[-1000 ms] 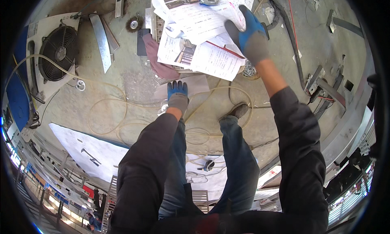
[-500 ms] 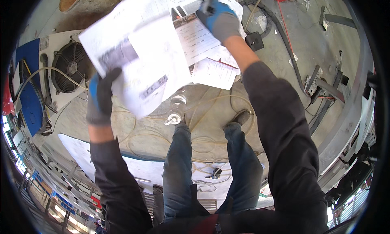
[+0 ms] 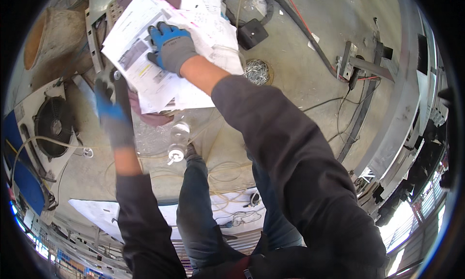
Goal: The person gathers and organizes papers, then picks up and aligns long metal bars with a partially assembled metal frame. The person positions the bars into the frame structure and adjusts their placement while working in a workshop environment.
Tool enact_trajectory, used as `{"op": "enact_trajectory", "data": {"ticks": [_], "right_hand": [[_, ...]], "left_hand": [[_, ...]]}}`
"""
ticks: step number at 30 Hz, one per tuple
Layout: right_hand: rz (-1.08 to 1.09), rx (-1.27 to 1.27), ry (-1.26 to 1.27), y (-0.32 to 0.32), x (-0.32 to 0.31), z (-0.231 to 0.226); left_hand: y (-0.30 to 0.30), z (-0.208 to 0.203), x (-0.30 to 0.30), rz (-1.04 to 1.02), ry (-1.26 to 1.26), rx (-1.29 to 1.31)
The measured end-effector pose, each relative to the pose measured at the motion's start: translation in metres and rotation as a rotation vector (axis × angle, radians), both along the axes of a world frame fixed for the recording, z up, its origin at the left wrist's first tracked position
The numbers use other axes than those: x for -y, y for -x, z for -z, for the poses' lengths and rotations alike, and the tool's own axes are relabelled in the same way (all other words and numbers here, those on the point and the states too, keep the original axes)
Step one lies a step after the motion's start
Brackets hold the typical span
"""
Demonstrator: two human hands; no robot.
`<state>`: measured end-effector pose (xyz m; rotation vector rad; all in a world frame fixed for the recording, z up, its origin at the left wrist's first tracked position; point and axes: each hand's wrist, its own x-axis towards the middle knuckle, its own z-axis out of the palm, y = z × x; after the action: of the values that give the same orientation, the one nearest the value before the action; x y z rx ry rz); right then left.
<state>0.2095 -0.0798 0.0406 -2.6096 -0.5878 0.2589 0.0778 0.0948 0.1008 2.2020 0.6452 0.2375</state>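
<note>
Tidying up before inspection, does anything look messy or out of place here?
Yes: the printed sheets under the right hand are splayed unevenly, and loose cable sprawls over the concrete floor around the legs.
</note>
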Motion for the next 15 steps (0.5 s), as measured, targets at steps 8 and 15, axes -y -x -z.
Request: {"op": "enact_trajectory", "data": {"ticks": [8, 15], "right_hand": [[0.868, -0.212, -0.085, -0.011, 0.280, 0.149], [0.644, -0.367, 0.135, -0.056, 0.379, 0.322]], "left_hand": [[0.188, -0.073, 0.160, 0.110, 0.789, -0.214], [0.184, -0.041, 0.152, 0.573, 0.211, -0.420]]}}
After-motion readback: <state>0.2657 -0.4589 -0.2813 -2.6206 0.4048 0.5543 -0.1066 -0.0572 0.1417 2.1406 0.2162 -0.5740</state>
